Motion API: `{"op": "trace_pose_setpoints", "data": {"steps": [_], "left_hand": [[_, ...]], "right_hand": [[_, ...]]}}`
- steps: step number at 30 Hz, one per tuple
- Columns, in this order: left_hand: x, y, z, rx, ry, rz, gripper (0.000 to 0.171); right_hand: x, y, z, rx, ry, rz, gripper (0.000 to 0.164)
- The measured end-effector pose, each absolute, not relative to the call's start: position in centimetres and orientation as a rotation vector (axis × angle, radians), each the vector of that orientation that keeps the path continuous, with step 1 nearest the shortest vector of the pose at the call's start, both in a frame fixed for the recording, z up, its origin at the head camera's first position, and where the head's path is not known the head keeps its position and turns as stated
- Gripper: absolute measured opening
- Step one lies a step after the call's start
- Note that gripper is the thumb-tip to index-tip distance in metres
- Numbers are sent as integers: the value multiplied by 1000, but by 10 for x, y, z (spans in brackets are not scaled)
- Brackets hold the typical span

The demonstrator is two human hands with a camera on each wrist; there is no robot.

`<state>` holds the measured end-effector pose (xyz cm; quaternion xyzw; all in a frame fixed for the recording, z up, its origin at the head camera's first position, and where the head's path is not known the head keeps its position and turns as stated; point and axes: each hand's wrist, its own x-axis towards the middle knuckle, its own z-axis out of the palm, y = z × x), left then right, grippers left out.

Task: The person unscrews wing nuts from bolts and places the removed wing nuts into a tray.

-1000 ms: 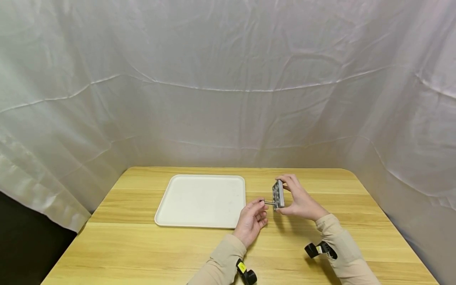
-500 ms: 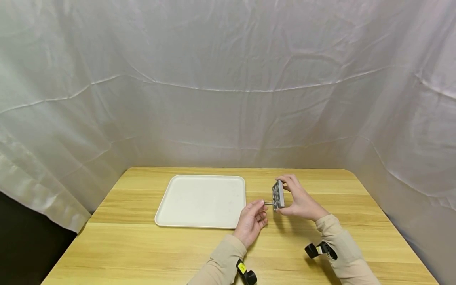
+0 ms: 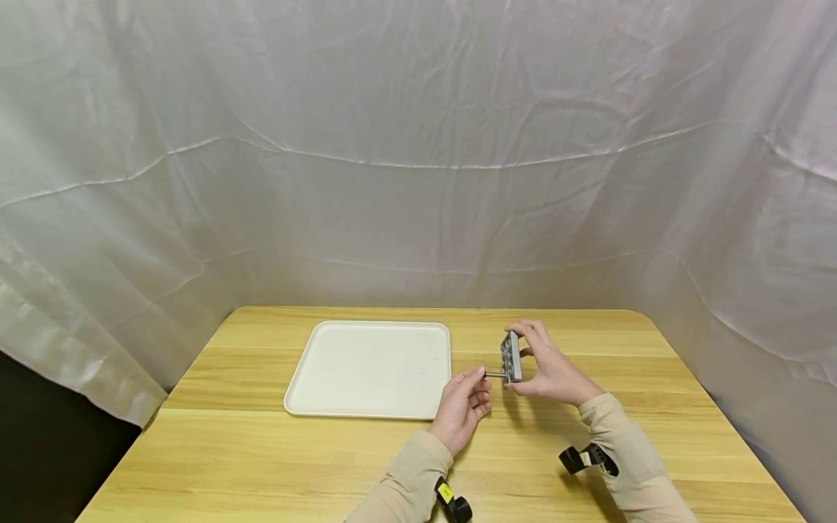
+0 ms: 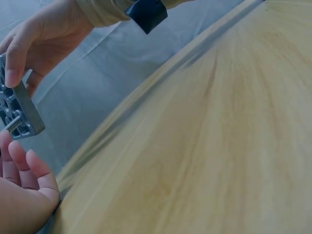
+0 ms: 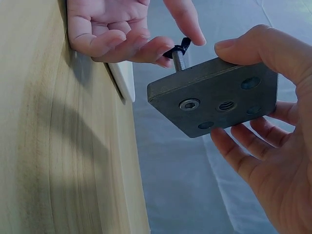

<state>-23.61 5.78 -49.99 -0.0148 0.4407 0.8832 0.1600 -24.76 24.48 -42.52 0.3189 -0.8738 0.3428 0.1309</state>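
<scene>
My right hand (image 3: 552, 370) holds a grey metal plate (image 5: 209, 92) by its edges, tilted up on its side above the table. Several round holes go through the plate, and a socket-head bolt (image 5: 189, 105) sits in one near a corner. Its threaded shank (image 5: 179, 61) sticks out on the far side, towards my left hand (image 3: 460, 407). On the end of that shank is a black wing nut (image 5: 182, 47), which the thumb and fingertips of my left hand pinch. The left wrist view shows the plate's ribbed, hollowed face (image 4: 18, 105) with the shank in front of it.
A white tray (image 3: 369, 370) lies on the wooden table (image 3: 281, 465), its right edge close by my left hand. Pale curtains (image 3: 418, 218) hang behind and beside the table. Each wrist carries a black camera, such as the right one (image 3: 578, 459).
The fingertips of my left hand have shifted slightly at the wing nut, with the thumb now further over the bolt's end. My right hand and the plate have stayed almost still.
</scene>
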Motion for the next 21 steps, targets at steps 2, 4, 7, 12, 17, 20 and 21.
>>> {"op": "trace_pose_setpoints", "data": {"steps": [2, 4, 7, 12, 17, 20, 21], "left_hand": [[-236, 58, -500, -39, 1265, 2521, 15], [-236, 58, -500, -34, 1272, 2518, 15], [-235, 58, -499, -35, 1278, 2514, 15], [-235, 58, -499, -34, 1291, 2514, 15], [-235, 59, -501, -29, 1297, 2507, 15], [-235, 59, -501, -31, 1297, 2504, 14], [-235, 59, -501, -32, 1297, 2504, 14]], "right_hand": [[-248, 245, -425, 941, -2532, 994, 97], [-248, 245, -425, 954, -2526, 985, 96], [-248, 246, -426, 959, -2528, 973, 96], [-248, 246, -425, 951, -2535, 952, 97], [-247, 246, -425, 940, -2541, 920, 98], [-248, 246, -426, 946, -2540, 918, 99], [-249, 246, -426, 952, -2539, 921, 99]]}}
